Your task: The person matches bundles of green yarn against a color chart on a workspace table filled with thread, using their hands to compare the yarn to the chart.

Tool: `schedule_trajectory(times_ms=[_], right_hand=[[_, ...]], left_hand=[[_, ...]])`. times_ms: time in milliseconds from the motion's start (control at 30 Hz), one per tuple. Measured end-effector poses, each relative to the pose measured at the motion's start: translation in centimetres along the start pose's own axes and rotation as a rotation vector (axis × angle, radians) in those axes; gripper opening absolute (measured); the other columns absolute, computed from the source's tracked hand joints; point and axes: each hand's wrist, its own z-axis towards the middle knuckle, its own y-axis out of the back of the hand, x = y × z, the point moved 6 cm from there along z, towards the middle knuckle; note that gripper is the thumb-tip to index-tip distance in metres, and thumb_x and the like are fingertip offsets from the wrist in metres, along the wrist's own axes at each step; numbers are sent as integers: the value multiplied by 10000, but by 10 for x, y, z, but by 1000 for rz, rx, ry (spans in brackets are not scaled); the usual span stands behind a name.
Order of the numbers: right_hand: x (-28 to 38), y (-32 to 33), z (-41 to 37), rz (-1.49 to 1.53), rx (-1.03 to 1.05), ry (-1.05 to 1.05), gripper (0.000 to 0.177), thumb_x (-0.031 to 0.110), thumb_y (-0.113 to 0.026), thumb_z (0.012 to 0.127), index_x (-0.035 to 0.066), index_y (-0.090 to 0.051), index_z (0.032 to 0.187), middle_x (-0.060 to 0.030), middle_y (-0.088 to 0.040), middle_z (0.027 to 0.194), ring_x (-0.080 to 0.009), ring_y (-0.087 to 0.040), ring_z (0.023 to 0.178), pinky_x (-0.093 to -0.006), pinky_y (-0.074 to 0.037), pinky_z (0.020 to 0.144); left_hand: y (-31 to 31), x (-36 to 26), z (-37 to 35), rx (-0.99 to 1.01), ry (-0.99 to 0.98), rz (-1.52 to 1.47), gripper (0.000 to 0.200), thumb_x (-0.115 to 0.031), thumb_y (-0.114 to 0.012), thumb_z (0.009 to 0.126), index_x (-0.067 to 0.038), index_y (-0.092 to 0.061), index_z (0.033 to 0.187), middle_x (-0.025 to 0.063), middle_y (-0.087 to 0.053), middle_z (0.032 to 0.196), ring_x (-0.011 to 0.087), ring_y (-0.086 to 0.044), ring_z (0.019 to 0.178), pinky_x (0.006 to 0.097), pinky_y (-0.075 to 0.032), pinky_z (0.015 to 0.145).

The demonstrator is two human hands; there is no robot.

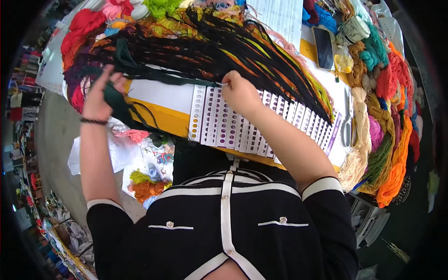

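My left hand (99,95), a little blurred, is raised at the table's left side with a bundle of dark green yarn (122,105) in its grasp; loose ends hang over the yellow edge. From there a dark green strand stretches right to my right hand (240,93). The fingers of that hand are pinched on the strand's end, just above the white punched thread cards (224,123). These cards overlap in a row, with columns of holes. Behind both hands lies a long spread of black, orange and yellow-green yarn (224,46), partly covering the cards.
Scissors (346,123) lie right of the cards. A phone (323,48), a jar (353,31) and coloured skeins, including an orange one (395,161), crowd the right side. Red yarn (84,28) is at the far left. White sheets (275,21) lie at the back.
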Motion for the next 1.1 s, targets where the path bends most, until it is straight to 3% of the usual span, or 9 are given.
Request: schedule_trajectory(times_ms=[33, 100, 133, 267, 300, 533, 700, 933, 1100], right_hand=[[14, 3, -13, 114, -15, 96, 163, 92, -490, 849, 5, -566, 963, -100, -625, 796, -172, -614, 721, -282, -487, 661], [48, 10, -41, 280, 0, 270, 136, 109, -577, 822, -5, -610, 889, -97, -622, 793, -162, -597, 709, -271, -476, 658], [66, 14, -55, 335, 21, 353, 130, 113, -616, 806, -8, -631, 852, -97, -621, 794, -158, -590, 710, -268, -471, 658], [97, 9, -85, 557, 110, 510, 123, 74, -617, 824, -36, -644, 871, -89, -621, 807, -151, -599, 691, -253, -481, 632], [89, -9, -86, 881, 308, 264, 150, 79, -616, 842, -60, -640, 893, -81, -631, 794, -132, -608, 666, -228, -492, 621], [77, -14, -101, 1043, 440, -5, 121, 39, -602, 847, -51, -649, 913, -69, -650, 788, -104, -610, 689, -222, -501, 653], [79, -5, -111, 1149, 393, 52, 109, 21, -586, 845, -63, -643, 885, -79, -638, 807, -124, -600, 715, -238, -475, 696], [76, 1, -116, 1154, 314, 73, 114, 16, -613, 836, -42, -657, 924, -87, -666, 866, -133, -627, 798, -251, -490, 769], [78, 0, -119, 1133, 336, 50, 114, 11, -607, 830, -52, -656, 912, -109, -665, 823, -149, -634, 745, -251, -490, 739]], left_hand=[[-33, 15, -23, 123, 61, -6, 293, -142, -535, 910, -30, -525, 1181, 121, -544, 1193, 208, -568, 1011, 307, -465, 864], [-66, 53, -67, 270, -209, 366, 215, -9, -563, 808, -44, -643, 1004, 91, -577, 1144, 170, -575, 974, 286, -456, 870], [-114, 41, -108, 440, -717, 1061, 235, 32, -569, 768, -25, -647, 982, 92, -603, 1097, 175, -586, 970, 298, -475, 840], [-141, 82, -130, 422, -48, 84, 335, -10, -481, 831, 72, -555, 1147, 145, -615, 1054, 166, -593, 883, 299, -469, 821], [-148, 86, -132, 423, -53, 76, 335, -10, -481, 831, 72, -555, 1147, 145, -615, 1054, 166, -593, 883, 299, -469, 821], [-161, 91, -147, 401, -245, 211, 403, 16, -475, 823, 55, -522, 1221, 97, -628, 1043, 136, -595, 840, 264, -481, 769], [-160, 98, -151, 402, -9, -54, 375, -21, -479, 835, 81, -525, 1194, 125, -628, 997, 163, -619, 750, 261, -522, 649], [-157, 96, -156, 314, -72, -56, 286, -14, -487, 841, 74, -572, 1100, 133, -630, 988, 163, -624, 762, 259, -519, 616], [-157, 98, -156, 270, -117, 90, 185, -96, -546, 892, 23, -630, 1005, 49, -642, 854, 104, -601, 736, 219, -487, 543]])
